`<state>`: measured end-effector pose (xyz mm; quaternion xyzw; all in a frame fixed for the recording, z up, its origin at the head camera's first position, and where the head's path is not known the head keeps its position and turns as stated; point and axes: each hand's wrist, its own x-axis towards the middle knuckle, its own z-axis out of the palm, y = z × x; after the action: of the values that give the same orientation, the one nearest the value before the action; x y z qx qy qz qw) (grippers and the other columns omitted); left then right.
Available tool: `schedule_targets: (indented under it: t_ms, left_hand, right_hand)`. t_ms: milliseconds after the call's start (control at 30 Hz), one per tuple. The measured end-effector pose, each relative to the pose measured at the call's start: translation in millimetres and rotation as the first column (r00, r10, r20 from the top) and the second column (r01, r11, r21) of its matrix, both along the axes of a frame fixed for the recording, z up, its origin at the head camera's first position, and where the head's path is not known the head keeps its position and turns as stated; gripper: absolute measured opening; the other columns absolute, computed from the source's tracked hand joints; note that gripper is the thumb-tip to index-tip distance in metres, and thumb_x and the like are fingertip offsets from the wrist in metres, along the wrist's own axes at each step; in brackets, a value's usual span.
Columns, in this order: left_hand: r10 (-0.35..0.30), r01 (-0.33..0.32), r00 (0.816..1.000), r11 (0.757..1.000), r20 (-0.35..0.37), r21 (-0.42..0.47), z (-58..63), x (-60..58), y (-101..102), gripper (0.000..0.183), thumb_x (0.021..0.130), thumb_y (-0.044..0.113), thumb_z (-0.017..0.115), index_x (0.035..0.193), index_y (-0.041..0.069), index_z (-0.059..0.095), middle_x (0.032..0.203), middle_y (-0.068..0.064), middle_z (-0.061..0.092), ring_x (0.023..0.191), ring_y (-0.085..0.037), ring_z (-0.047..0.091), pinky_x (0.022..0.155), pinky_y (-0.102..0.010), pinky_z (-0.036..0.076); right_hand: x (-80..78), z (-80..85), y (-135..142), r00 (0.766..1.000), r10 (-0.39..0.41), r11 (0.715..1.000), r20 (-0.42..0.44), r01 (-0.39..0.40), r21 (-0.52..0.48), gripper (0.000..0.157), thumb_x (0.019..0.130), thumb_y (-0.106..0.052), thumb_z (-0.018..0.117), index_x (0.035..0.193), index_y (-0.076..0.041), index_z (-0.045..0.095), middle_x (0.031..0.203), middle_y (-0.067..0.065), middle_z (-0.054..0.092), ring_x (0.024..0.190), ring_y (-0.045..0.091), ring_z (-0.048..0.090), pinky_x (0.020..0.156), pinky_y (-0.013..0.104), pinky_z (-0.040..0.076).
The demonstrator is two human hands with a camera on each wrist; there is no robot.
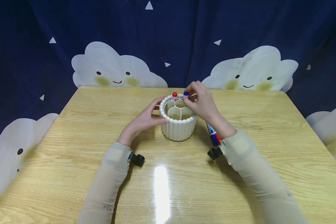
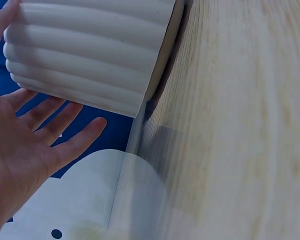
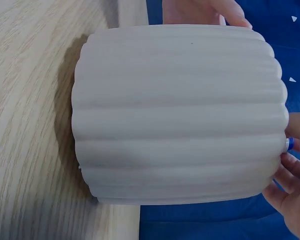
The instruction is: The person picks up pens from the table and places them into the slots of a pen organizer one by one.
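Observation:
A cream, ribbed pen holder (image 1: 179,130) with several compartments stands upright on the table, its side filling much of the right wrist view. My left hand (image 1: 143,119) holds it from the left, thumb at the front rim and fingers spread along the far side. In a back compartment stands a red-capped marker (image 1: 175,95). At the back right of the rim, my right hand (image 1: 202,101) pinches a blue-capped marker (image 1: 186,94) whose lower part is inside the holder. The right wrist view shows only its blue end (image 3: 290,144) beside the fingers.
Under my right forearm, a blue marker (image 1: 212,135) and a red marker (image 1: 218,138) lie on the wooden table (image 1: 162,155), partly hidden. Behind the table's far edge hangs a dark blue curtain (image 1: 179,37) with cloud prints.

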<state>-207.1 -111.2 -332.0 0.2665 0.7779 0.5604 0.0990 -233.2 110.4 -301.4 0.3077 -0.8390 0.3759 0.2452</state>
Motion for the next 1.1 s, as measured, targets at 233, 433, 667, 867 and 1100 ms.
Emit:
schedule_targets:
  t_ms: [233, 433, 667, 867, 1100]
  left_hand:
    - [-0.001, 0.001, 1.0, 1.0, 0.0, 0.005, -0.7, -0.6, 1, 0.078, 0.072, 0.019, 0.068, 0.135, 0.019, 0.021, 0.131, -0.001, 0.03, 0.112, -0.018, 0.036, 0.088, -0.041, 0.039]
    - [0.003, -0.003, 1.0, 1.0, 0.003, 0.008, -0.1, -0.9, 1, 0.08, 0.071, 0.018, 0.068, 0.135, 0.015, 0.019, 0.132, -0.002, 0.029, 0.112, -0.018, 0.036, 0.088, -0.041, 0.039]
    - [0.0, 0.0, 1.0, 1.0, -0.003, 0.013, 0.3, -1.0, 1, 0.079, 0.072, 0.016, 0.068, 0.135, 0.015, 0.02, 0.132, -0.003, 0.029, 0.112, -0.019, 0.035, 0.088, -0.044, 0.038]
    - [0.0, 0.0, 1.0, 1.0, 0.0, 0.018, 1.7, -0.1, 2, 0.079, 0.072, 0.017, 0.068, 0.135, 0.015, 0.02, 0.131, -0.003, 0.029, 0.113, -0.02, 0.035, 0.089, -0.044, 0.037]
    - [-0.007, 0.007, 1.0, 1.0, -0.004, 0.009, 2.4, 0.8, 2, 0.079, 0.073, 0.016, 0.067, 0.135, 0.011, 0.019, 0.131, -0.006, 0.029, 0.114, -0.023, 0.034, 0.089, -0.044, 0.037]
  right_hand:
    - [3.7, 3.3, 5, 0.999, -0.005, 1.0, 0.044, 0.005, 0.004, 0.016, 0.077, -0.013, 0.059, 0.089, -0.004, 0.053, 0.084, 0.005, 0.05, 0.073, 0.013, 0.054, 0.062, 0.023, 0.05]
    - [6.3, 9.2, 23, 0.997, -0.053, 0.998, 0.062, 0.054, -0.016, 0.016, 0.081, -0.014, 0.054, 0.093, -0.005, 0.055, 0.088, 0.003, 0.051, 0.076, 0.011, 0.053, 0.065, 0.026, 0.05]
    - [2.0, 1.6, 53, 0.983, -0.159, 0.987, 0.096, 0.158, 0.019, 0.014, 0.08, -0.013, 0.05, 0.092, -0.007, 0.056, 0.084, 0.0, 0.051, 0.074, 0.008, 0.052, 0.061, 0.021, 0.048]
    - [-0.2, -10.3, 76, 0.966, -0.21, 0.973, 0.153, 0.191, 0.131, 0.017, 0.078, -0.009, 0.049, 0.093, -0.003, 0.057, 0.082, 0.006, 0.053, 0.072, 0.017, 0.054, 0.061, 0.03, 0.049]
    - [-7.2, -32.6, 91, 0.89, -0.277, 0.934, 0.363, 0.161, 0.319, 0.029, 0.076, -0.008, 0.049, 0.104, -0.003, 0.055, 0.09, 0.013, 0.055, 0.078, 0.025, 0.054, 0.067, 0.037, 0.046]
